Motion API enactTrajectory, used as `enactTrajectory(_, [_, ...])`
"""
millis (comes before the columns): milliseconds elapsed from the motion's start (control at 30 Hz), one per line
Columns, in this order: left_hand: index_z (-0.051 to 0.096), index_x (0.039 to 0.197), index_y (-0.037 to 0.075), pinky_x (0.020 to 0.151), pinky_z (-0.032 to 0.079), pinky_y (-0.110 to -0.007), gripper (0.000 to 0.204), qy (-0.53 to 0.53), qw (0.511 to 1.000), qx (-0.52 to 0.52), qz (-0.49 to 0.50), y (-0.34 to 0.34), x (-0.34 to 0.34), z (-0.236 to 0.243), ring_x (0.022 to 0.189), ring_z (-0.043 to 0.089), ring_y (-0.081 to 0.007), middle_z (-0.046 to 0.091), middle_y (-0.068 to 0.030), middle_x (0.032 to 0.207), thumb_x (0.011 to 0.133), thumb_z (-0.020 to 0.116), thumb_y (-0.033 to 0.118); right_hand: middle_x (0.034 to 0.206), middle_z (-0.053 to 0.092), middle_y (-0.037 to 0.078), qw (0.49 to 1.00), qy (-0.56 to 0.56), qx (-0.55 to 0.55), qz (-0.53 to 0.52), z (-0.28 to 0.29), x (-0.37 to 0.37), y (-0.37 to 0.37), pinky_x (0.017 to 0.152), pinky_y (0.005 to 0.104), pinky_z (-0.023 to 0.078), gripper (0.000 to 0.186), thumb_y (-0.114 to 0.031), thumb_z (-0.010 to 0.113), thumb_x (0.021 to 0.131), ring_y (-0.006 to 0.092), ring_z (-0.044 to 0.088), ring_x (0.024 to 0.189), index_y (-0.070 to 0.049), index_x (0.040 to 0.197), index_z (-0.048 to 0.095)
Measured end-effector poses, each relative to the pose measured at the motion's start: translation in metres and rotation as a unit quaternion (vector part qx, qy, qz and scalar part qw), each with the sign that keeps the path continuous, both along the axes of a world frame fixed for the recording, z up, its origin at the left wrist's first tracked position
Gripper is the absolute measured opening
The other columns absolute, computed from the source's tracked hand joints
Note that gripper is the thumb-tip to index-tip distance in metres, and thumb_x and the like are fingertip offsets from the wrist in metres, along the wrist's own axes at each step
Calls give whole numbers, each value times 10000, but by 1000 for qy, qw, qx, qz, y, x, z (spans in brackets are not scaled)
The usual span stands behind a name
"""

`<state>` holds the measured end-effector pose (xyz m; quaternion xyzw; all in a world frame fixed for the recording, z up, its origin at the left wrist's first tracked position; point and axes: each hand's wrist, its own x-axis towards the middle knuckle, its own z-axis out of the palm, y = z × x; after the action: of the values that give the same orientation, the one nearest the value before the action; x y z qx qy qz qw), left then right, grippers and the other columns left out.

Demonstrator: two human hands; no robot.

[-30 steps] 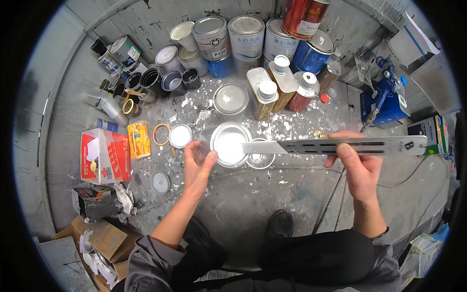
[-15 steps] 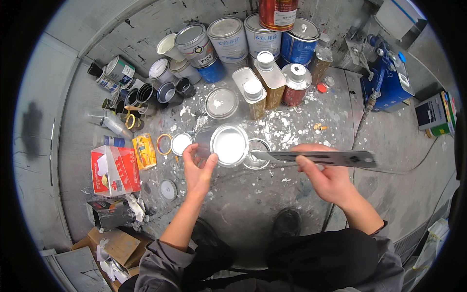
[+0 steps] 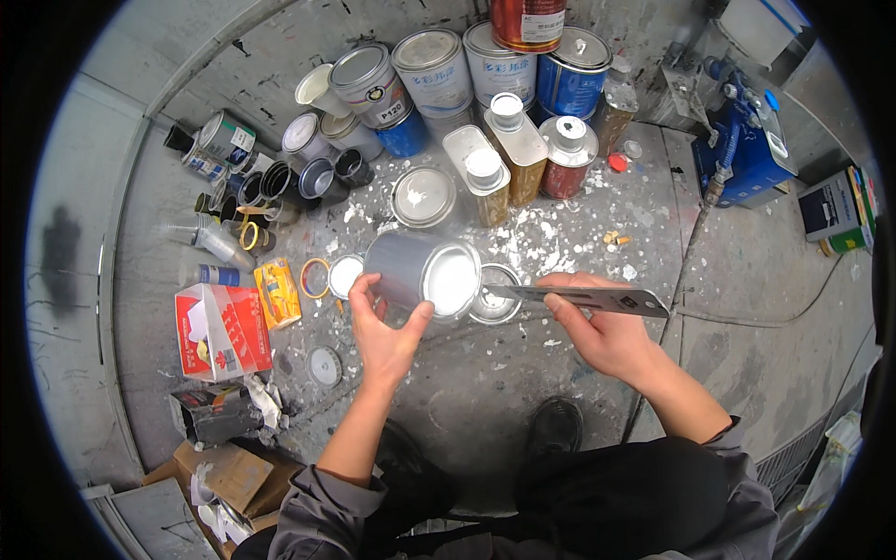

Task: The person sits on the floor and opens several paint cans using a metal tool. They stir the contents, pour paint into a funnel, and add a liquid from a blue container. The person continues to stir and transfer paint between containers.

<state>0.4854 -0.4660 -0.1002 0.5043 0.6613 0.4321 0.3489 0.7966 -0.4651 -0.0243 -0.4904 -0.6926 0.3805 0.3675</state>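
Note:
My left hand (image 3: 387,341) grips a grey paint can (image 3: 394,265) with white paint inside. The can is off the floor and tipped over, its open mouth facing right and toward me. In my right hand (image 3: 611,343) is a flat metal mixing ruler (image 3: 597,298) with cut-out slots. Its left end reaches the can's rim; whether it touches cannot be made out. Beneath that end stands a round open container (image 3: 505,316) with a pale rim, partly hidden by the can and ruler.
Paint cans (image 3: 432,79) and metal solvent tins (image 3: 515,149) line the back. Black cups (image 3: 280,179) cluster left, above a red-and-white box (image 3: 224,329) and a yellow packet (image 3: 277,291). A round lid (image 3: 324,367) lies nearby. A blue can (image 3: 747,163) with a spray gun stands right.
The can has tipped further to the right, so more of its side shows. The ruler has moved left and tilts more, its right end now lower.

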Motion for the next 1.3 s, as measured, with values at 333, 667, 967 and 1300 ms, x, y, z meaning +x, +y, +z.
enactTrajectory(333, [454, 1393, 23, 1150, 447, -489, 883, 83, 996, 16, -15, 0, 7, 16, 1416, 480, -356, 430, -236, 1537, 715, 970, 254, 993, 777, 175, 999, 8, 32, -10, -11, -6, 2, 734, 359, 594, 178, -67, 713, 984, 256, 755, 810, 23, 1132, 759])
enactTrajectory(667, [455, 1393, 27, 1172, 421, -517, 901, 109, 993, 29, -15, 2, 11, 27, 1495, 404, -399, 405, -287, 1556, 693, 978, 251, 975, 764, 172, 1000, 7, 27, 3, -20, -10, 3, 723, 368, 592, 176, -58, 715, 977, 287, 747, 792, 4, 1138, 748])
enactTrajectory(967, [446, 1396, 34, 1165, 418, -521, 914, 134, 989, 58, -22, 1, 9, 29, 1482, 401, -409, 387, -287, 1562, 689, 978, 265, 915, 742, 171, 998, 24, 54, -6, -14, -11, 3, 682, 372, 571, 164, -64, 713, 982, 287, 724, 748, 13, 1123, 748])
enactTrajectory(1300, [456, 1378, 36, 1123, 447, -495, 869, 123, 992, 31, -12, 0, 10, 27, 1357, 513, -365, 452, -258, 1499, 714, 964, 271, 891, 734, 145, 999, 39, -21, -30, 0, -3, -7, 684, 369, 556, 185, -65, 711, 990, 254, 705, 743, 1, 1158, 747])
